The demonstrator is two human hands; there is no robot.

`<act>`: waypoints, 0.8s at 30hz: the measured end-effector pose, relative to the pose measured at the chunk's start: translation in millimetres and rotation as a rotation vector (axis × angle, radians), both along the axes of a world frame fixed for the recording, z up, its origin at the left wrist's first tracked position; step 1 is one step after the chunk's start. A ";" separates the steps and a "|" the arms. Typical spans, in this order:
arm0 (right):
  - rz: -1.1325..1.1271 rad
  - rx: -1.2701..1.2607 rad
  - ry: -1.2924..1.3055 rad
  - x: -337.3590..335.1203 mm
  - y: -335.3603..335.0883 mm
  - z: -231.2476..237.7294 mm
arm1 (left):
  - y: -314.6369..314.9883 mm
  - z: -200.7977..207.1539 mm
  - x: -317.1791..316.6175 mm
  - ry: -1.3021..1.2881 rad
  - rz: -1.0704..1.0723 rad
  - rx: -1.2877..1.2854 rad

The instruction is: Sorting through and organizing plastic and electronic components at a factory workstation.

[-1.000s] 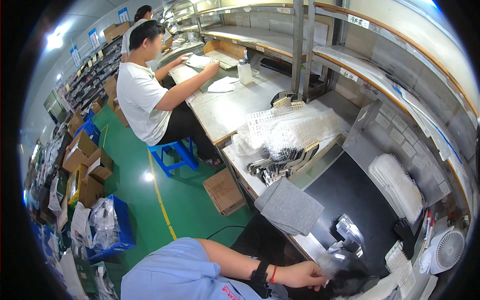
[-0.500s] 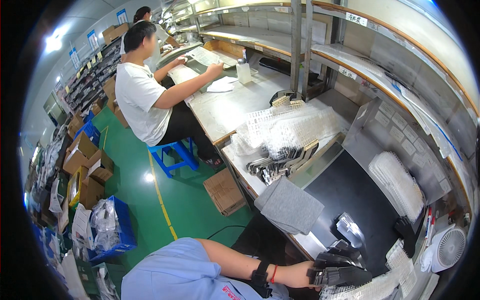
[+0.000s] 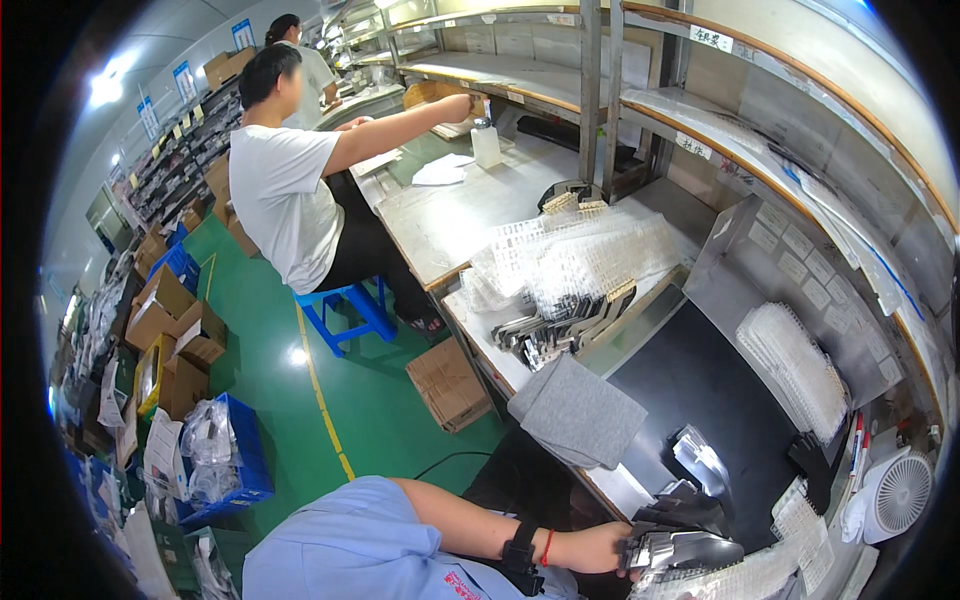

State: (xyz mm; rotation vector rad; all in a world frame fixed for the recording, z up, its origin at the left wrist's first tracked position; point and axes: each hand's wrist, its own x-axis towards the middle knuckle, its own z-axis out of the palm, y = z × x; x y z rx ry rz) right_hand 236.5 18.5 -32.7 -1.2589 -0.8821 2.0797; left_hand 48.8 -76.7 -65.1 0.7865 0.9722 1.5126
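The person's left hand (image 3: 598, 548) looks clamped on the near end of a stack of dark glossy pieces (image 3: 690, 550) (the fingertips are mostly hidden behind it, so the exact pinch cannot be told). The right hand is out of view. The stack is at the near end of the black work surface (image 3: 690, 370), just beside the white perforated sheets (image 3: 805, 552), with the grey cloth (image 3: 580, 410) farther off. The step in hand seems to be holding the stack together; the next move probably calls for a steady grip that keeps its layers from sliding.
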 end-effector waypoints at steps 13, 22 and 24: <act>0.087 0.069 0.193 11.5 2.4 -6.2 | 1.6 1.9 2.7 -0.025 0.000 -0.062; -0.105 -0.083 0.005 -6.5 -6.6 25.9 | 3.2 -5.2 -1.7 0.245 0.059 0.002; 0.017 0.005 0.040 10.9 1.3 1.4 | 4.7 -8.0 3.7 0.044 0.105 -0.031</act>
